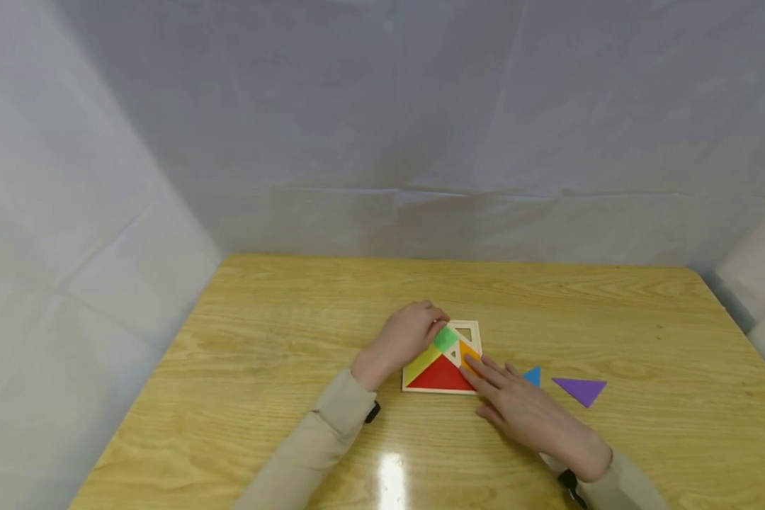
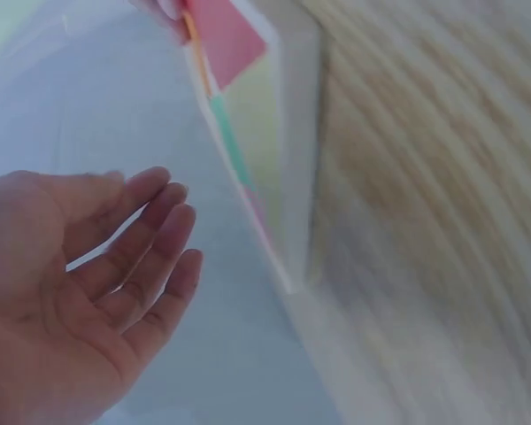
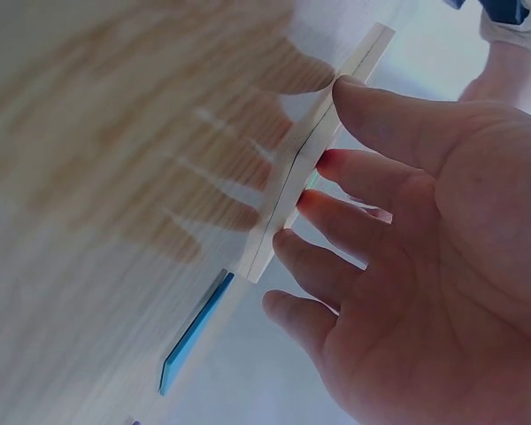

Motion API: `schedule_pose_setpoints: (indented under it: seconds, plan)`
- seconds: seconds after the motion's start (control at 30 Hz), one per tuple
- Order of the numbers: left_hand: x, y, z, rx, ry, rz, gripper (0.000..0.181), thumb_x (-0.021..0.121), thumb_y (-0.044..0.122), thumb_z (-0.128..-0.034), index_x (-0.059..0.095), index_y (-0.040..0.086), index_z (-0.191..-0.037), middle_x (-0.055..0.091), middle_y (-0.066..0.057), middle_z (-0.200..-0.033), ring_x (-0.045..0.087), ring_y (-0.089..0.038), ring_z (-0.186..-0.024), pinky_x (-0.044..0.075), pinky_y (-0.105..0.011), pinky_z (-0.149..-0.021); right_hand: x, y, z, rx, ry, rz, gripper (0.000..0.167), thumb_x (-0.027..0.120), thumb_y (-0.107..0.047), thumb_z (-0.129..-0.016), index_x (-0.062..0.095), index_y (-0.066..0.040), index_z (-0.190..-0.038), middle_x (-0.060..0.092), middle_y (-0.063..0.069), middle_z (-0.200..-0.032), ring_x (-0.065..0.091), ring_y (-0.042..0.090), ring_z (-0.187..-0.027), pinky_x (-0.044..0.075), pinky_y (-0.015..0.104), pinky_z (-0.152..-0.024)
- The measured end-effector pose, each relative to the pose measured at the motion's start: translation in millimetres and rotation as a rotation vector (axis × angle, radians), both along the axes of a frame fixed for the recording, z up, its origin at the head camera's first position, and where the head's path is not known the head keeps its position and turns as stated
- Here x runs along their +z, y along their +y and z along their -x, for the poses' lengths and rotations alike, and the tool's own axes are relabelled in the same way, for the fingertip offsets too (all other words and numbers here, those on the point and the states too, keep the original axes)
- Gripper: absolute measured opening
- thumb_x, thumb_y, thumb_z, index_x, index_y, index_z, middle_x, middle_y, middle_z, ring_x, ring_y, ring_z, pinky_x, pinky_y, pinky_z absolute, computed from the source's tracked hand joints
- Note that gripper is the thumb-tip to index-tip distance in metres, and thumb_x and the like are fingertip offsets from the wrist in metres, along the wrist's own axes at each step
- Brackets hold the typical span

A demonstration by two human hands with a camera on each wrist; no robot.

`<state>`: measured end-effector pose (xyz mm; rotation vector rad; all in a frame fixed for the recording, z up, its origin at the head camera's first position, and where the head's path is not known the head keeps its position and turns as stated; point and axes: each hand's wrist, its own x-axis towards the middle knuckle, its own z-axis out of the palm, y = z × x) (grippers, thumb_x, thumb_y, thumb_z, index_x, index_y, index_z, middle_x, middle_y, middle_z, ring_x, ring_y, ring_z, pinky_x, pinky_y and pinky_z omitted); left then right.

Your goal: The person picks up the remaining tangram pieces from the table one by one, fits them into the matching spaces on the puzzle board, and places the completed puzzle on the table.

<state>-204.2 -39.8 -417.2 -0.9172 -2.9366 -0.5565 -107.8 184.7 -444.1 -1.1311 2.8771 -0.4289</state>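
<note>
A wooden tangram board [image 1: 438, 391] lies on the table with a red triangle [image 1: 442, 375], a yellow piece [image 1: 421, 364], a green square [image 1: 446, 338] and an orange piece [image 1: 466, 350] in it. Two triangular openings show bare wood. My left hand [image 1: 408, 334] is over the board's upper left, beside the green square; its fingers are loosely bent with nothing between them in the left wrist view. With extended fingers, my right hand [image 1: 523, 407] touches the orange piece and the board's right side. Pink shows at the board's far end [image 2: 255, 209].
To the right of the board lie a blue triangle [image 1: 533, 376], partly hidden by the right hand, and a purple triangle [image 1: 581, 390]. The wooden table [image 1: 280, 319] is bordered by pale sheeting [image 1: 357, 142] behind and at the sides.
</note>
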Motion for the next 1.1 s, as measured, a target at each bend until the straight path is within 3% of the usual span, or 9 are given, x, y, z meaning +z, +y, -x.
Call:
schedule_pose_setpoints:
  seconds: [0.23,0.53,0.67,0.8,0.9,1.1]
  plan:
    - [12.2,-7.6,-20.8,-0.027,0.056,-0.063,0.025,0.056,0.019,-0.1058,0.075,0.007,-0.117,0.073,-0.004,-0.113,0.068,-0.020,-0.105,0.056,-0.033,-0.093,-3.4,0.1,0.3,0.010,0.062,0.012,0.060,0.067,-0.018,-0.098,0.046,0.000,-0.151,0.041,0.021,-0.156,0.047,0.043,-0.137,0.043,0.060,-0.105]
    - [9.6,-20.3,-41.9,-0.015,0.175,-0.016,0.025,0.058,0.017,-0.1045,0.071,0.008,-0.124,0.070,-0.005,-0.121,0.066,-0.021,-0.112,0.055,-0.033,-0.094,1.3,-1.3,-1.7,-0.001,0.032,0.000,0.058,0.064,-0.017,-0.100,0.044,-0.002,-0.153,0.039,0.019,-0.159,0.045,0.041,-0.140,0.042,0.059,-0.108]
    - [5.4,-23.6,-49.4,-0.006,0.227,0.062,0.032,0.059,0.018,-0.1038,0.065,0.007,-0.134,0.066,-0.006,-0.132,0.064,-0.022,-0.120,0.054,-0.033,-0.097,1.9,-0.4,-2.2,0.004,0.052,0.009,0.057,0.065,-0.017,-0.100,0.046,-0.003,-0.152,0.041,0.019,-0.158,0.047,0.041,-0.138,0.043,0.060,-0.107]
    - [-3.6,-24.8,-56.5,-0.027,0.284,0.236,0.039,0.060,0.023,-0.1037,0.062,0.006,-0.138,0.062,-0.009,-0.140,0.062,-0.023,-0.125,0.053,-0.034,-0.100,1.3,-0.5,-1.6,0.003,0.047,0.011,0.057,0.064,-0.018,-0.100,0.046,-0.004,-0.152,0.041,0.019,-0.157,0.047,0.042,-0.138,0.042,0.060,-0.107]
    - [-10.5,-25.9,-62.5,-0.048,0.232,0.326,0.043,0.057,0.027,-0.1051,0.058,0.006,-0.142,0.056,-0.011,-0.146,0.057,-0.024,-0.132,0.048,-0.038,-0.107,1.1,-1.0,-1.2,-0.002,0.033,0.008,0.057,0.064,-0.019,-0.100,0.045,-0.004,-0.152,0.040,0.019,-0.158,0.047,0.042,-0.138,0.041,0.061,-0.107]
    - [-14.0,-27.9,-72.6,-0.050,0.088,0.379,0.050,0.050,0.031,-0.1077,0.048,0.008,-0.152,0.043,-0.011,-0.158,0.044,-0.026,-0.144,0.041,-0.044,-0.113,0.7,-1.3,-1.0,-0.013,0.024,0.006,0.058,0.064,-0.020,-0.100,0.045,-0.003,-0.152,0.039,0.018,-0.159,0.045,0.042,-0.139,0.040,0.062,-0.108]
